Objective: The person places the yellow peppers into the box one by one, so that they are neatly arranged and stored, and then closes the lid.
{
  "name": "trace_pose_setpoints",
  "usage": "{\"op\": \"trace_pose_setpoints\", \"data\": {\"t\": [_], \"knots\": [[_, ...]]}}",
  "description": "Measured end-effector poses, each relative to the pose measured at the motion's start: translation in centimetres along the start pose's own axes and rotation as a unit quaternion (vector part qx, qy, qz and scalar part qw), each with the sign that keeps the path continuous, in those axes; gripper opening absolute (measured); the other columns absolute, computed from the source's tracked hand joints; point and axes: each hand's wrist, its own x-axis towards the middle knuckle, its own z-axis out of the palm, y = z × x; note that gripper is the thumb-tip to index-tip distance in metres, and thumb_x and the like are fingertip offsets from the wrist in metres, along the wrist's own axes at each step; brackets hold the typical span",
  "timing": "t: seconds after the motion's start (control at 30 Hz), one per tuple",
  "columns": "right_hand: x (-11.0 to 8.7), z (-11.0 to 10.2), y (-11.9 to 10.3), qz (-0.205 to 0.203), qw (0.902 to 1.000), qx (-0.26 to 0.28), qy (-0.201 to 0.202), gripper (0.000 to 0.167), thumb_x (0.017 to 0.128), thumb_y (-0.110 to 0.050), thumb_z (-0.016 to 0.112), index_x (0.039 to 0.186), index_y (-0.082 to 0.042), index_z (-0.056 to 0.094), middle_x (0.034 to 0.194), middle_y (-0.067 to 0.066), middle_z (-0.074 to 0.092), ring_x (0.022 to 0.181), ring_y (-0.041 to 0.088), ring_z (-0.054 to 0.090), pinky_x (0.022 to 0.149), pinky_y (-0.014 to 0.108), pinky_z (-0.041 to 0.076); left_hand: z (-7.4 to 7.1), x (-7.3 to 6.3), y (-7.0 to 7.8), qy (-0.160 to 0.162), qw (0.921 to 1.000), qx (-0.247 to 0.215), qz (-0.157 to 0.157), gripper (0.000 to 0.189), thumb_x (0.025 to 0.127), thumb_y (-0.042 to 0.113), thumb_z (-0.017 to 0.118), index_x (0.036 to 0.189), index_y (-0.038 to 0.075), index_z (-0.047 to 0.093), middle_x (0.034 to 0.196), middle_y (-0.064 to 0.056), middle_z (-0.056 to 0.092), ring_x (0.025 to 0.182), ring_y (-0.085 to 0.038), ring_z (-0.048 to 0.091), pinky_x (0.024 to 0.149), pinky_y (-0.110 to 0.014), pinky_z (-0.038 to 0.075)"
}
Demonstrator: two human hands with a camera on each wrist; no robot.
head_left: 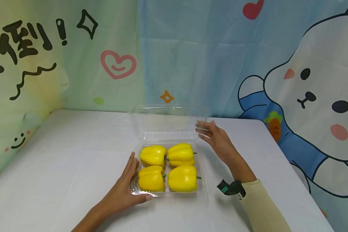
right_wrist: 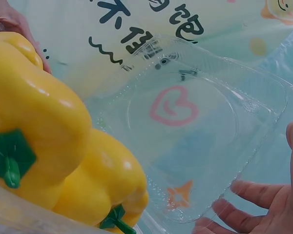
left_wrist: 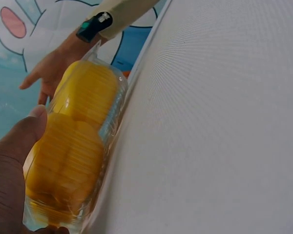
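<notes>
A clear plastic clamshell box point(head_left: 201, 190) stands on the white table with its hinged lid point(head_left: 168, 122) raised at the back. Several yellow bell peppers point(head_left: 182, 178) with green stems lie in its base, in two rows. My left hand point(head_left: 120, 190) holds the base at its front left corner, fingers along the left wall and thumb at the front edge. In the left wrist view, the left thumb point(left_wrist: 31, 126) lies against the clear wall. My right hand point(head_left: 217, 138) is at the lid's right edge, fingertips touching it and fingers loosely spread; the right wrist view shows the lid's edge point(right_wrist: 249, 163) at these fingertips.
The white table point(head_left: 61, 180) reaches back to a printed cloth backdrop point(head_left: 191, 48) with hearts, lettering and a cartoon rabbit. A black strap device point(head_left: 232, 188) sits on the right wrist by the pale sleeve point(head_left: 262, 206).
</notes>
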Motion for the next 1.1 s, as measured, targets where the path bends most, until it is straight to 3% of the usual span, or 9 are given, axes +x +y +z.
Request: {"op": "trace_pose_setpoints", "data": {"t": [0.6,0.93,1.1], "knots": [[-0.4,0.2,-0.8,-0.018,0.9989,0.037,0.021,0.071,0.102,-0.049,0.039,0.144,0.008,0.036,0.148,0.022,0.038,0.137,0.034,0.035,0.108,0.04,0.033,0.0,0.0,-0.1,0.003,1.0,0.002,0.004,0.123,0.07,0.047,0.085,0.155,0.001,0.009,0.163,-0.005,-0.007,0.146,-0.028,0.008,0.111,-0.055,0.02],[-0.8,-0.1,-1.5,-0.059,0.9961,0.059,0.027,0.068,0.103,-0.048,0.038,0.141,0.008,0.041,0.142,0.019,0.045,0.135,0.032,0.038,0.107,0.037,0.035,0.2,0.1,-0.2,0.006,0.9999,0.007,0.007,0.122,0.071,0.048,0.084,0.155,0.002,0.009,0.163,-0.006,-0.007,0.147,-0.029,0.007,0.11,-0.056,0.02],[-1.2,-0.3,-2.1,-0.064,0.996,0.059,0.019,0.074,0.099,-0.055,0.042,0.139,0.007,0.043,0.139,0.017,0.048,0.131,0.031,0.042,0.106,0.036,0.037,0.2,0.0,-0.2,0.007,1.0,0.006,0.003,0.122,0.071,0.047,0.085,0.155,0.001,0.009,0.163,-0.006,-0.007,0.146,-0.03,0.008,0.11,-0.056,0.02]]}}
